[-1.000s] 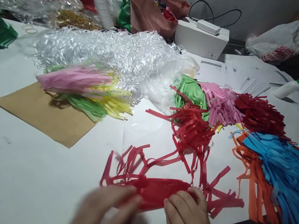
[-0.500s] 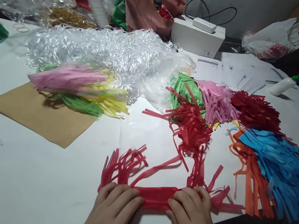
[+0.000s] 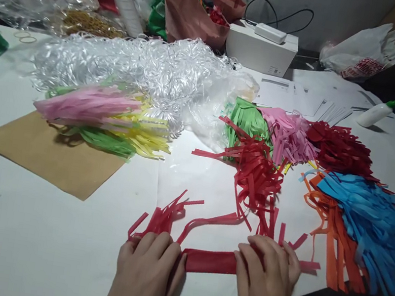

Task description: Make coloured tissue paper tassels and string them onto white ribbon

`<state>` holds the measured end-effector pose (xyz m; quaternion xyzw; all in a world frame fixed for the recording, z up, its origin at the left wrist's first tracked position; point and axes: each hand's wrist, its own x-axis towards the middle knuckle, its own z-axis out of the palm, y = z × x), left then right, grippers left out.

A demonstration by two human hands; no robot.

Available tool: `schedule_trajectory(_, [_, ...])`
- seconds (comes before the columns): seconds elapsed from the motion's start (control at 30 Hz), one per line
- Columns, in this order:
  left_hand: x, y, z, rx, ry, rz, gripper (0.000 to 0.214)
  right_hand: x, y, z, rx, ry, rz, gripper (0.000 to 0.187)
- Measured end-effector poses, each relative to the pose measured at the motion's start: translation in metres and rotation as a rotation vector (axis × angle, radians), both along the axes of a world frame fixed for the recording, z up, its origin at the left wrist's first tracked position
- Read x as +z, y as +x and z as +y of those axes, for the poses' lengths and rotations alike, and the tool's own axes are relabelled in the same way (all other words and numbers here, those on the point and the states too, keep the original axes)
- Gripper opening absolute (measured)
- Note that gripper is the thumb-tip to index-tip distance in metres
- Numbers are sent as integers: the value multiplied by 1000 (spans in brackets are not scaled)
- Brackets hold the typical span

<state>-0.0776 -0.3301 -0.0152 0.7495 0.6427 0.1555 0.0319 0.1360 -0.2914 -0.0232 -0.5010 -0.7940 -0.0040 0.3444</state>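
A flat folded band of red tissue paper (image 3: 210,262) lies near the table's front edge, with cut fringe strips fanning out at both ends. My left hand (image 3: 149,265) presses on its left end, fingers curled over the paper and thumb along the near side. On the right end, my right hand (image 3: 267,276) grips the paper with bent fingers; its fringe pokes out beyond them. Just behind lies a loose heap of red fringed tissue strips (image 3: 258,172), one long strip trailing toward the band.
Green (image 3: 247,121), pink (image 3: 288,132), dark red (image 3: 343,150), blue (image 3: 370,215) and orange (image 3: 330,229) tassels lie at right. A pink, yellow and green tassel (image 3: 95,107) rests on brown paper (image 3: 67,167). Behind are silver shreds (image 3: 151,63), a white box (image 3: 261,50) and a glue bottle (image 3: 374,115).
Both hands have shifted outward along the red band, the right one further right. The band looks flatter and narrower, and its fringe ends have moved. The loose red heap has shifted slightly right.
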Motion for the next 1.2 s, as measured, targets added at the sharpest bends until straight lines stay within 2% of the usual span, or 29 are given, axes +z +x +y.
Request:
schedule_trajectory(0.1, [1, 0, 1, 35, 23, -16, 22, -4, -2, -5, 222, 34, -2, 9])
schedule_trajectory(0.17, [3, 0, 2, 31, 44, -31, 23, -8, -5, -7, 316, 12, -33, 13])
schedule_trajectory(0.27, [5, 4, 0, -6, 127, -108, 15, -10, -8, -6, 347, 3, -48, 18])
schedule_trajectory(0.37, [5, 11, -3, -130, 262, -203, 23, -5, -8, -4, 358, -20, 10, 17])
schedule_trajectory(0.43, [3, 16, -5, -207, 227, -228, 25, -1, -10, -4, 380, -45, 5, 15])
schedule_trajectory(0.53, [1, 18, -7, -225, 127, -242, 28, 0, -15, -6, 400, -21, -52, 20])
schedule_trajectory(0.7, [1, 5, -11, -255, 91, -222, 25, -4, -7, -8, 432, 59, -63, 33])
schedule_trajectory(0.8, [1, -2, -17, -230, 57, -242, 18, -4, 8, -8, 398, 21, -25, 30])
schedule_trajectory(0.9, [1, -4, -20, -164, 33, -264, 12, -6, 18, -8, 281, -70, 20, 22])
schedule_trajectory(1.07, [-1, 0, -15, -91, 43, -154, 11, -10, 10, -5, 108, -150, 23, 25])
schedule_trajectory(1.2, [-2, 3, -12, -42, 38, -114, 12, -3, 4, 0, 26, -169, 4, 26])
